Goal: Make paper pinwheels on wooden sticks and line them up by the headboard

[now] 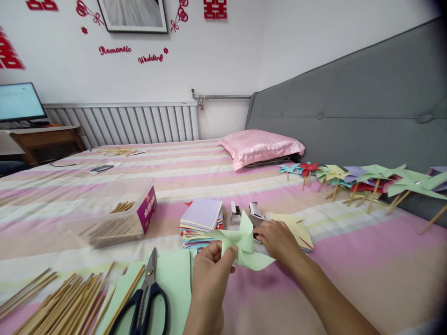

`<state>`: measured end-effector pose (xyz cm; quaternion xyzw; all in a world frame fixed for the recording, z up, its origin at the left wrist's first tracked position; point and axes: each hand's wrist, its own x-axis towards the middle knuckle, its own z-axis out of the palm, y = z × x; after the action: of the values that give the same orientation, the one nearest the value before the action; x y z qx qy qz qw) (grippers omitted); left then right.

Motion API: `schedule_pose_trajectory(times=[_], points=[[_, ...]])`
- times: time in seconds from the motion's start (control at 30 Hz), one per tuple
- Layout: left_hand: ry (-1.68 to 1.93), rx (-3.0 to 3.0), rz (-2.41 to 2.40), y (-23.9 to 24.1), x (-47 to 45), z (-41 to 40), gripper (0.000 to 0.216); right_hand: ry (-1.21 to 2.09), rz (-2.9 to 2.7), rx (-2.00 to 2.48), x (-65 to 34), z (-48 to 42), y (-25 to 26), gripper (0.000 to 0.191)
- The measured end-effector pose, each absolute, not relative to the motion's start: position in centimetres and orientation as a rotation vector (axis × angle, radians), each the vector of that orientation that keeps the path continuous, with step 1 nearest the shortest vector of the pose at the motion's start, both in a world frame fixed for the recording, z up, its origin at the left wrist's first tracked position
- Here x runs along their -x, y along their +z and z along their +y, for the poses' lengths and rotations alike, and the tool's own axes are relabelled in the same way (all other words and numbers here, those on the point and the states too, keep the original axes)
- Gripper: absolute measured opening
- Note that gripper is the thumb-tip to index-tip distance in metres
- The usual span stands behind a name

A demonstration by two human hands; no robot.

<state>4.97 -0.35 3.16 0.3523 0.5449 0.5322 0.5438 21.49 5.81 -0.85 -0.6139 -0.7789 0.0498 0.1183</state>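
My left hand [213, 274] pinches a light green paper pinwheel [244, 244] at its folded middle, with the blades spread out. Just beyond the pinwheel, my right hand [279, 239] reaches down at a small open box [256, 218], its fingertips partly hidden. I cannot make out what those fingers hold, if anything. Another small box [235, 214] stands left of it. A stack of coloured paper squares [202, 216] lies behind my left hand. Yellowish paper [295, 228] sits under and beyond my right hand.
Scissors [150, 288] lie on green paper sheets [178, 279], beside many wooden sticks [66, 307]. A clear plastic box [118, 223] holds more sticks. Finished pinwheels [377, 174] line the grey headboard [349, 93] at right. A pink pillow [261, 146] and a phone [101, 169] lie farther back.
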Motion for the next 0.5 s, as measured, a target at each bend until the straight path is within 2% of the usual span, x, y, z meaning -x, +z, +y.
schedule_pose_trajectory(times=[0.2, 0.37, 0.5], points=[[1.269, -0.902, 1.307, 3.5, -4.3, -0.4, 0.022, 0.165, -2.278, 1.763, -21.7, 6.0, -0.9, 0.023], [1.236, -0.989, 1.412, 3.5, -3.0, -0.1, 0.02, 0.151, -2.281, 1.766, -21.6, 6.0, -0.8, 0.032], [1.248, -1.006, 1.425, 3.4, -2.8, 0.1, 0.017, 0.158, -2.281, 1.784, -21.5, 6.1, -0.9, 0.028]])
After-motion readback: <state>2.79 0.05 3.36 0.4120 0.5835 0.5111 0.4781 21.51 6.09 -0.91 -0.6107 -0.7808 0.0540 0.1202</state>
